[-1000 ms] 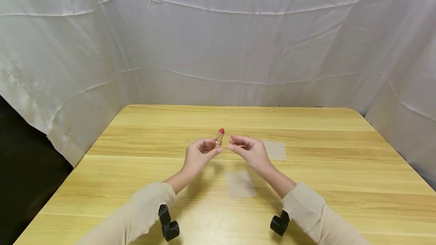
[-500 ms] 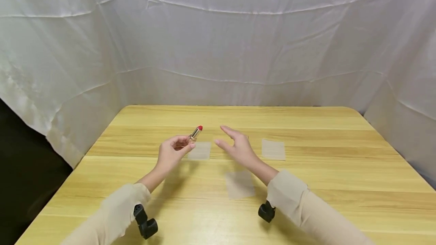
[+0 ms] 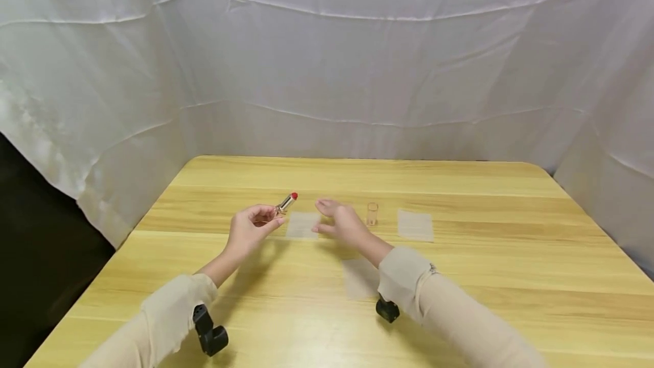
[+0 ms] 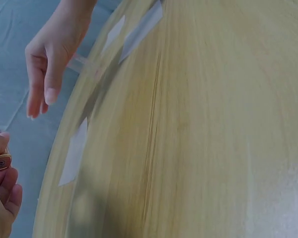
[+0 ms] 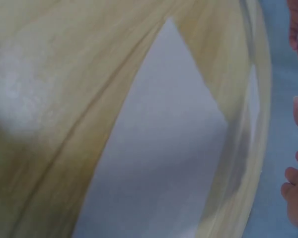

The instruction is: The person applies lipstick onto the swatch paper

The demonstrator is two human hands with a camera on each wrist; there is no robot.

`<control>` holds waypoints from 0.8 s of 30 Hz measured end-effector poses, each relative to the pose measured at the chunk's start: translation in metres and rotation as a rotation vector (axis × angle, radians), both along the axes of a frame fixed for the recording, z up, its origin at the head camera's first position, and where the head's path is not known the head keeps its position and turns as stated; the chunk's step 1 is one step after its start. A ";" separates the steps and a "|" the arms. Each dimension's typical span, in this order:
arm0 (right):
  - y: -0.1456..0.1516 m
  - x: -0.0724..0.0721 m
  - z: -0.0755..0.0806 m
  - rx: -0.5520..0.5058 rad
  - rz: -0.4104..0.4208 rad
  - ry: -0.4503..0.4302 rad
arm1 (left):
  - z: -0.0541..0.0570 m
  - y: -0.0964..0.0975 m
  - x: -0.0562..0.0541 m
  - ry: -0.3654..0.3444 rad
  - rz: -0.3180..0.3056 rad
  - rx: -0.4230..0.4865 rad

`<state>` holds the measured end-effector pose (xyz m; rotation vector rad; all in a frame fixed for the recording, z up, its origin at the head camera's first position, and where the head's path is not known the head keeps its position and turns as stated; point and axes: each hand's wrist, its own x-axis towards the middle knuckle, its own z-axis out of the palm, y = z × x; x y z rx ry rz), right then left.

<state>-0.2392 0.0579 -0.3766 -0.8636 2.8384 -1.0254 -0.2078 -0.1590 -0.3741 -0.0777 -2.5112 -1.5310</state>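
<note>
While the left hand (image 3: 246, 236) held the lipstick (image 3: 286, 203): its thumb and fingers pinched the lower end above the table (image 3: 327, 331), leaving the metal body and red tip clear of the grip.
Lipstick's long axis: it slanted from the left hand's fingertips upward and to that hand's right, red tip outermost.
Right hand (image 3: 348, 225): slightly blurred, it held nothing; thumb and fingers were parted, pointing leftward, and it hung above the table.
Gap between hands: from the right hand, the lipstick lay to the left and a little farther forward, near but not touching. The left hand was the nearer, being in contact; the slanting tip on the right hand's side seemed the relation that mattered most.
Clear tube (image 3: 372, 214): just right of the right hand, apart from it, this seemed to stand upright, a round rim uppermost.
Pale squares: the first square (image 3: 300, 226) lay on the table between the hands, partly hidden by the right fingers; the second square (image 3: 415, 226) lay right of the right hand, past the tube; the third square (image 3: 359, 279) lay nearer the person than the right hand, partly behind its cuff.
Wrist gear: a black left camera (image 3: 218, 341) and right camera (image 3: 387, 310) sat behind the hands, below the sleeves.
Beyond both hands: a pale curtain (image 3: 357, 84) hung past the table's far edge.
</note>
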 end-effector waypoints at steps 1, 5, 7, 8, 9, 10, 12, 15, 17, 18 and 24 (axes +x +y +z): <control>-0.001 -0.001 -0.001 0.022 0.010 -0.007 | -0.001 0.000 0.000 0.000 -0.004 -0.005; -0.006 -0.004 -0.005 0.107 0.050 -0.015 | -0.004 -0.002 0.000 0.002 -0.023 -0.031; -0.008 -0.005 -0.006 0.141 0.063 -0.028 | -0.005 -0.002 0.000 -0.001 -0.029 -0.047; -0.009 -0.005 -0.007 0.157 0.068 -0.032 | -0.006 -0.003 -0.001 0.000 -0.031 -0.054; -0.010 -0.006 -0.007 0.174 0.070 -0.045 | -0.006 -0.003 -0.001 0.003 -0.033 -0.062; -0.011 -0.006 -0.008 0.189 0.073 -0.053 | -0.007 -0.003 -0.001 0.006 -0.033 -0.069; -0.013 -0.006 -0.008 0.222 0.075 -0.062 | -0.007 -0.004 -0.001 0.011 -0.034 -0.080; -0.015 -0.005 -0.010 0.265 0.067 -0.075 | -0.008 -0.006 -0.001 0.023 -0.039 -0.098; -0.015 -0.005 -0.010 0.289 0.063 -0.079 | -0.009 -0.008 -0.001 0.024 -0.041 -0.109; -0.016 -0.005 -0.010 0.296 0.061 -0.083 | -0.009 -0.009 -0.002 0.024 -0.042 -0.117; -0.016 -0.005 -0.012 0.317 0.082 -0.035 | -0.011 -0.017 -0.007 0.012 -0.048 -0.162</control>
